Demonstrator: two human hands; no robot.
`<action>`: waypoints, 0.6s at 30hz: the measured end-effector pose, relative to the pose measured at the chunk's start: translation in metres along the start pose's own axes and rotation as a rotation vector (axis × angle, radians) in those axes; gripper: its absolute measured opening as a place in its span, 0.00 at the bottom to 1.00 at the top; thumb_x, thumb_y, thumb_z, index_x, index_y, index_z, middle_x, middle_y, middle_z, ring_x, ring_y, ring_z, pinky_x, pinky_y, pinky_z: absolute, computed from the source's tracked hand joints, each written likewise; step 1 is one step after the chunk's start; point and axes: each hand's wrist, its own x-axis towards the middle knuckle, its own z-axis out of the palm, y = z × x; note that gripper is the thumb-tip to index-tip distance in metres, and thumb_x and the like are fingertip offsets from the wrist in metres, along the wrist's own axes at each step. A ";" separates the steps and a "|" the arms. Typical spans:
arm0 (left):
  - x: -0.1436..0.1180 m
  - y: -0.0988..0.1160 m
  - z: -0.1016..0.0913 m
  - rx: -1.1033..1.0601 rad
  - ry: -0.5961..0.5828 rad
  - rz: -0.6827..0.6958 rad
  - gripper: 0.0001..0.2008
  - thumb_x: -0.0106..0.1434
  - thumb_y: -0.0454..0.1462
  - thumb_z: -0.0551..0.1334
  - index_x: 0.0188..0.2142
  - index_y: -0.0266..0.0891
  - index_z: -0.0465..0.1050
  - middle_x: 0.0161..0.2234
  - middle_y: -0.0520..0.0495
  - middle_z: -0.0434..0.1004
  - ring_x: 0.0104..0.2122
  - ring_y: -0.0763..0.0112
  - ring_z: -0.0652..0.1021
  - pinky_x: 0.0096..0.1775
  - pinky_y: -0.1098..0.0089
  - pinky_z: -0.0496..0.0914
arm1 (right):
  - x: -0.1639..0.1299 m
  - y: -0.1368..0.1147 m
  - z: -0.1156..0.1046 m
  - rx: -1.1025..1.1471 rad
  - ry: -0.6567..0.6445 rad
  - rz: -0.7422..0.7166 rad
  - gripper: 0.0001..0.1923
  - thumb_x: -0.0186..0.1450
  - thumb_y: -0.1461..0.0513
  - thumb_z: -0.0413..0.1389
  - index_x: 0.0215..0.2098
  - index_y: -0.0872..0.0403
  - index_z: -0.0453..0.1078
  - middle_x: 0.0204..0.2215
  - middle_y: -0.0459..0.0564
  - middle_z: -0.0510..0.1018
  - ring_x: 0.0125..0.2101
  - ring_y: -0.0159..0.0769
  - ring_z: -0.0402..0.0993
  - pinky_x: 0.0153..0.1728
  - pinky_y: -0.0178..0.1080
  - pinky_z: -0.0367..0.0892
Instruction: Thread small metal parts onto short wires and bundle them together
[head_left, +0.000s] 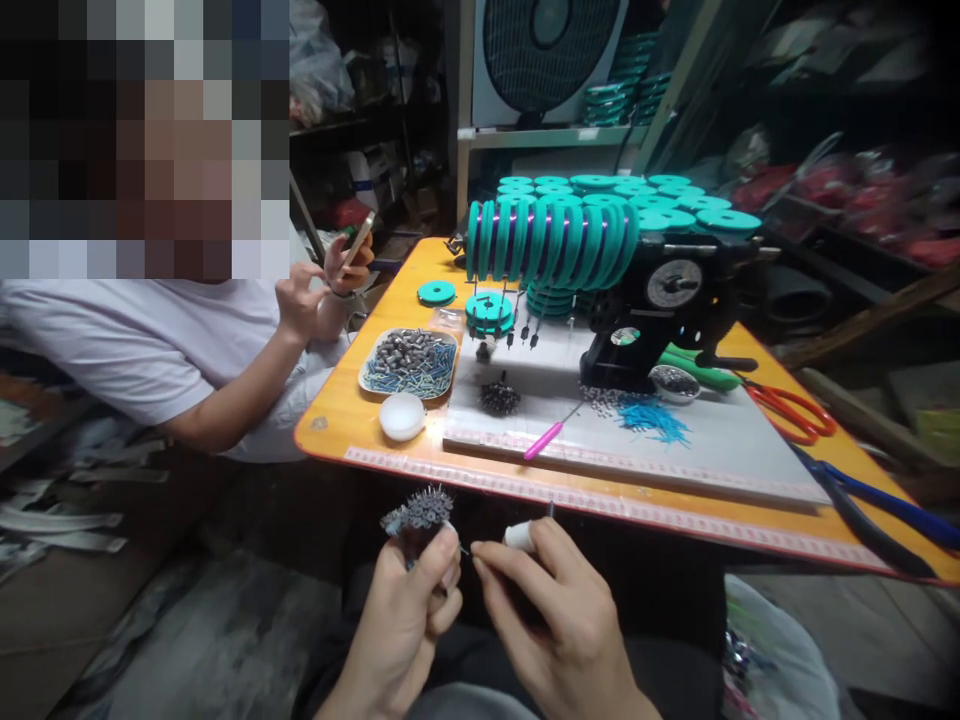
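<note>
Two bare hands work close together below the near edge of an orange table (352, 425), seen from the head camera. The left hand (409, 610) is clamped around a bundle of small grey cylinders (417, 512) that bristles upward above its fingers. The right hand (559, 610), just beside it, pinches a small white-handled tool (520, 537) between thumb and fingers, its tip near the bundle. On the table sit a tray of grey and blue parts (409, 362), a white lid (401, 416), a pink-handled pick (546, 440), a row of teal spools (551, 240) on a black winding machine (660, 320), orange scissors (795, 410) and blue pliers (892, 505). At left, a seated co-worker in a white shirt (112, 340) holds a phone (358, 240).
</note>
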 end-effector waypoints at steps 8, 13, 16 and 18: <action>0.000 0.002 0.004 -0.012 -0.013 -0.008 0.30 0.46 0.49 0.77 0.26 0.37 0.57 0.20 0.60 0.56 0.19 0.88 0.53 0.18 0.83 0.49 | 0.001 -0.001 0.002 -0.040 0.001 -0.016 0.09 0.64 0.71 0.57 0.41 0.58 0.74 0.28 0.50 0.67 0.31 0.27 0.63 0.30 0.28 0.64; 0.002 0.001 0.003 0.005 0.010 0.036 0.29 0.45 0.48 0.78 0.27 0.37 0.59 0.20 0.61 0.55 0.19 0.87 0.53 0.18 0.83 0.50 | 0.003 -0.004 -0.003 0.059 0.002 0.072 0.07 0.65 0.70 0.56 0.38 0.57 0.75 0.28 0.48 0.68 0.29 0.24 0.66 0.30 0.27 0.65; 0.001 -0.003 0.000 0.005 0.020 0.122 0.27 0.43 0.48 0.78 0.27 0.36 0.64 0.20 0.61 0.54 0.18 0.88 0.52 0.17 0.83 0.50 | 0.006 -0.006 -0.006 0.160 -0.043 0.147 0.06 0.66 0.69 0.56 0.36 0.56 0.74 0.28 0.46 0.68 0.29 0.22 0.68 0.29 0.25 0.64; -0.001 -0.006 -0.001 -0.015 0.026 0.165 0.26 0.42 0.47 0.79 0.27 0.34 0.68 0.20 0.60 0.56 0.17 0.90 0.52 0.17 0.83 0.50 | 0.007 -0.007 -0.009 0.185 -0.075 0.165 0.05 0.66 0.68 0.56 0.35 0.56 0.74 0.27 0.46 0.68 0.28 0.21 0.67 0.28 0.25 0.63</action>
